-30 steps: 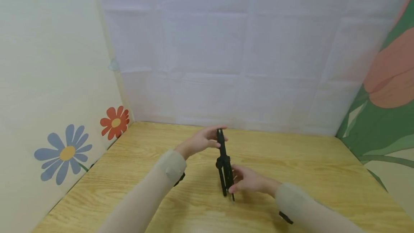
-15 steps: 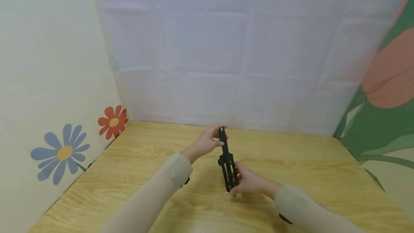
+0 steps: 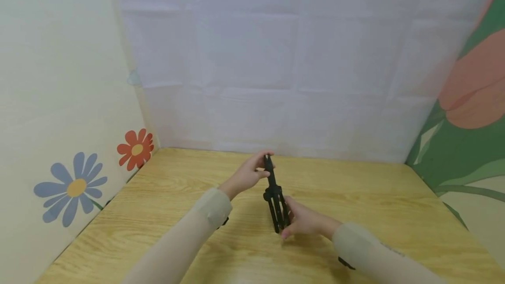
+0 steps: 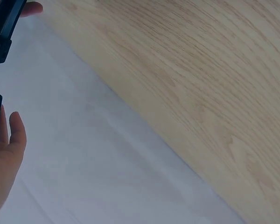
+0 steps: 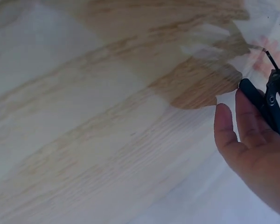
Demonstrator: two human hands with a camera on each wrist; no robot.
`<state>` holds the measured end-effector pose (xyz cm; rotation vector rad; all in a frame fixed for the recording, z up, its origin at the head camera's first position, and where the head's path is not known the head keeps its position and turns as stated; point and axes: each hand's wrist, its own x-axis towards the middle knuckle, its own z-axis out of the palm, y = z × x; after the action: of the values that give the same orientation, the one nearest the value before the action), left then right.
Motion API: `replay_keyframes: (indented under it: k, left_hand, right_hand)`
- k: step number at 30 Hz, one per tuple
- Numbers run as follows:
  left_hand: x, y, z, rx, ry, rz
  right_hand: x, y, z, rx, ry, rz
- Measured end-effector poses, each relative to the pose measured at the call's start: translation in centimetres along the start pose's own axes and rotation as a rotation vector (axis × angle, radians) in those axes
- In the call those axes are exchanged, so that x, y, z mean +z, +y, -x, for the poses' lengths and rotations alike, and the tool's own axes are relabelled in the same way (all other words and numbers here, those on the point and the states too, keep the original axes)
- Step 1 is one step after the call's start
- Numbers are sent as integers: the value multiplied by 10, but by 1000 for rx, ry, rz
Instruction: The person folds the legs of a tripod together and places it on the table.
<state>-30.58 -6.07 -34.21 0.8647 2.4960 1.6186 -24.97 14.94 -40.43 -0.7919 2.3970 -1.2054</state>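
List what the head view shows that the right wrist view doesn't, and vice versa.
Only head: the left hand holding the upper part of the black stand, the left sleeve, and the blue-petaled flower on the side wall.

Only right wrist: a small ring-shaped pivot on the stand, too small to make out from the head.

Both: the right hand gripping the stand, and the wood-grain table. The right wrist view cuts the stand off at its edge.

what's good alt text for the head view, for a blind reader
A black tripod is held at a wooden table, a person's left-hand grip near its top and right-hand grip on its legs. Behind is a pale sheet, with a blue flower and a red flower at left.
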Motion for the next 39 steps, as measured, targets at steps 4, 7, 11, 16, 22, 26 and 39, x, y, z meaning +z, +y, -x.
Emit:
replay_keyframes:
  k: [4,7,11,16,22,26,39]
  left_hand:
    - [0,0,0,-13,3,-5]
    - [1,0,0,-11,7,-16]
    - [2,0,0,-1,13,-19]
    - [2,0,0,8,10,-15]
    - [2,1,0,-12,10,-9]
    - [1,2,-1,-15,12,-17]
    - [1,-1,0,-12,32,-12]
  right_hand:
    - [0,1,-1,0,4,-5]
    - [0,2,-1,-13,2,-23]
    - [0,2,-1,-25,-2,-33]
    - [0,1,-1,-13,-4,-31]
    - [1,0,-1,-10,2,-19]
    - [0,-1,-2,-8,-2,-5]
    - [-2,6,-7,-58,8,134]
